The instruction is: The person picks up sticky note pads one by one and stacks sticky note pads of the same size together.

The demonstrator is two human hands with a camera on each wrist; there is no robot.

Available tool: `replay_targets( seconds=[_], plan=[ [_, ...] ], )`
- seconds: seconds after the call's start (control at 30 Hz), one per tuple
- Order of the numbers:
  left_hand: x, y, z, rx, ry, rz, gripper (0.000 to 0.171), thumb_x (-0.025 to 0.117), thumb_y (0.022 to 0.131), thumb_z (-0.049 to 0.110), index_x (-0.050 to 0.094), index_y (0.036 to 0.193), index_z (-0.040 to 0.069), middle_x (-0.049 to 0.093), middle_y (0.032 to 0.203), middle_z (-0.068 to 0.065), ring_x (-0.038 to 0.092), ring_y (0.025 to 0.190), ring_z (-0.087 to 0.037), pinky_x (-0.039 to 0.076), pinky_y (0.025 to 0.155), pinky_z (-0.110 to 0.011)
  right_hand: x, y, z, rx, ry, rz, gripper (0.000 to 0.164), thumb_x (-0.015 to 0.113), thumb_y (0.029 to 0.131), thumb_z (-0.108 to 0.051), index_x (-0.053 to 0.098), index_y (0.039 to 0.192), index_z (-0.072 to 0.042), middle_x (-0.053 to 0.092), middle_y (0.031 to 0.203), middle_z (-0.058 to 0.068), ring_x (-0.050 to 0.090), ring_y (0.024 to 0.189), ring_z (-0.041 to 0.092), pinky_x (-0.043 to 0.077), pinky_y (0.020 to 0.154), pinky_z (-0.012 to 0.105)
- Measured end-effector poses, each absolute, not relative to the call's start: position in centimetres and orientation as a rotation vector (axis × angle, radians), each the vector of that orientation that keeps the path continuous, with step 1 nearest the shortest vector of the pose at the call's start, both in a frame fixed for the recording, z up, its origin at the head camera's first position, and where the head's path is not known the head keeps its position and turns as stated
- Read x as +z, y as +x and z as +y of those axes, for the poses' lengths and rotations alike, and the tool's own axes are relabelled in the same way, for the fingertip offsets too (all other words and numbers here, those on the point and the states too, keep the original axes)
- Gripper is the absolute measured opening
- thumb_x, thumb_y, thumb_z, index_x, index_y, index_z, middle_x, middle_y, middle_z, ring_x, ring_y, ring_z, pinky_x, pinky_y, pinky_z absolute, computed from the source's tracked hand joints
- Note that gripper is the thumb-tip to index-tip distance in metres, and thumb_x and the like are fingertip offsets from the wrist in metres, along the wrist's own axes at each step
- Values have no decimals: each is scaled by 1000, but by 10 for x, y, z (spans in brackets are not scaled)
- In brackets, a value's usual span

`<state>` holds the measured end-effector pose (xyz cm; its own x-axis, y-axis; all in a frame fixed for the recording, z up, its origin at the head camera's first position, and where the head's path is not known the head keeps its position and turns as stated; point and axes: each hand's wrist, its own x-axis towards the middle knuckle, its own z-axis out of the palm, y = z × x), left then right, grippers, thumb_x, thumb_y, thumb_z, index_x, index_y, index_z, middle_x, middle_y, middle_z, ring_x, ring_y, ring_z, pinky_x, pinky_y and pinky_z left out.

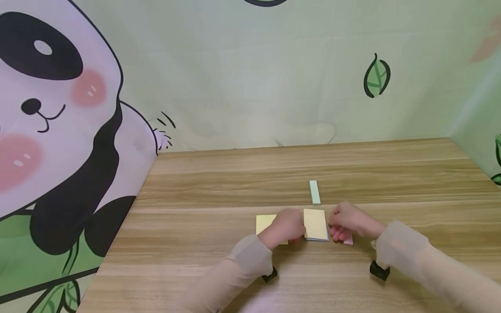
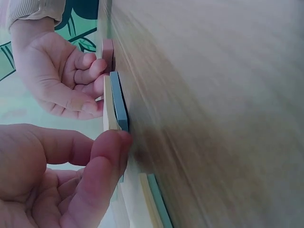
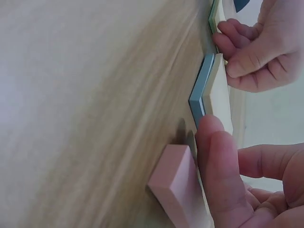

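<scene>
A cream sticky-note pad (image 1: 315,224) lies on top of a blue pad (image 3: 199,97), their edges slightly out of line. My left hand (image 1: 285,226) pinches this stack at its left edge, fingers bent. On the opposite side, my right hand (image 1: 346,219) holds the right edge with curled fingertips. Under and behind the left hand sits a yellow pad (image 1: 264,222), with a green layer (image 2: 159,202) beneath it. A pink pad (image 1: 348,239) lies beneath the right hand, mostly covered in the head view; its thick block shape shows in the right wrist view.
A narrow mint-green pad (image 1: 315,192) lies farther back, behind the cream pad. Everything sits on a wood-grain table (image 1: 195,243). A printed cloth backdrop (image 1: 242,87) with a panda and leaves rises behind the table and along its sides.
</scene>
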<state>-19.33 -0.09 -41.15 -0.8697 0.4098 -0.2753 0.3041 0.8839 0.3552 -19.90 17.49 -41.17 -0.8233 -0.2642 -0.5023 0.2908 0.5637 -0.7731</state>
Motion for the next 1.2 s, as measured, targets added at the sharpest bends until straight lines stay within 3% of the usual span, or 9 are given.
replay_targets(
  seconds=[0.27, 0.63, 1.2],
  plan=[
    [-413, -188, 0, 432, 567, 2676, 30, 52, 80, 9, 60, 51, 10, 57, 43, 2, 48, 34, -6, 37, 45, -15, -412, -193, 174, -1222, 4, 2152, 15, 42, 81, -2, 55, 76, 5, 59, 58, 5, 57, 48, 9, 46, 44, 18],
    [-413, -185, 0, 444, 591, 2679, 33, 52, 78, 8, 58, 45, 10, 47, 37, 5, 39, 31, -5, 33, 40, -16, -415, -192, 172, -1222, 65, 2154, 13, 43, 82, -2, 52, 74, 4, 59, 58, 7, 56, 46, 9, 44, 41, 18],
    [-408, -179, -1, 397, 610, 2711, 33, 52, 75, 10, 55, 42, 12, 42, 35, 8, 38, 33, -5, 32, 40, -18, -413, -187, 174, -1172, -22, 2203, 12, 47, 82, -3, 53, 73, 3, 57, 55, 5, 55, 45, 9, 45, 42, 20]
  ],
)
